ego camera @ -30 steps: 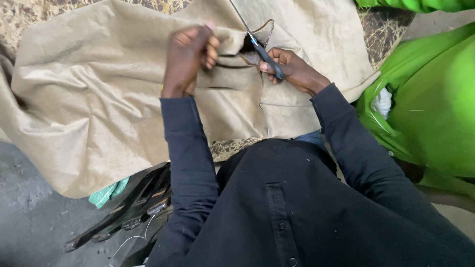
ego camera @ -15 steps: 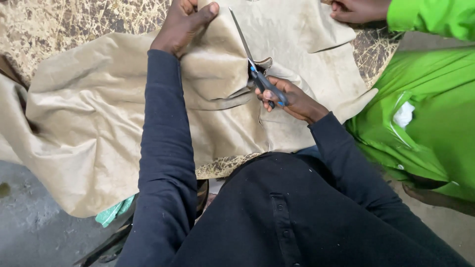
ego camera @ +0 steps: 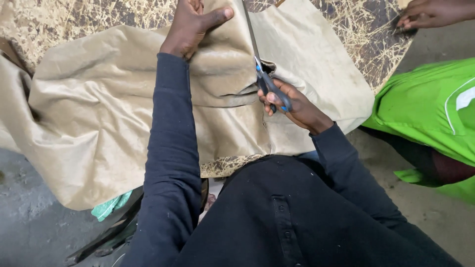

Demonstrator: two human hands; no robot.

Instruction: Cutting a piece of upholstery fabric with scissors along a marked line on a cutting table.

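A large piece of tan fabric lies spread over a worn, scratched table. My left hand grips a raised fold of the fabric near the top of the view, thumb out to the right. My right hand holds a pair of scissors with blue-lined handles. The long blades point away from me along a cut in the fabric, whose slit runs back toward my body.
Another person in a bright green garment sits at the right, one hand resting on the table's far right corner. A green scrap and dark tools lie under the table edge on the grey concrete floor.
My left arm has stretched farther up the fabric, pulling the fold taut. The scissors have advanced along the cut, away from me.
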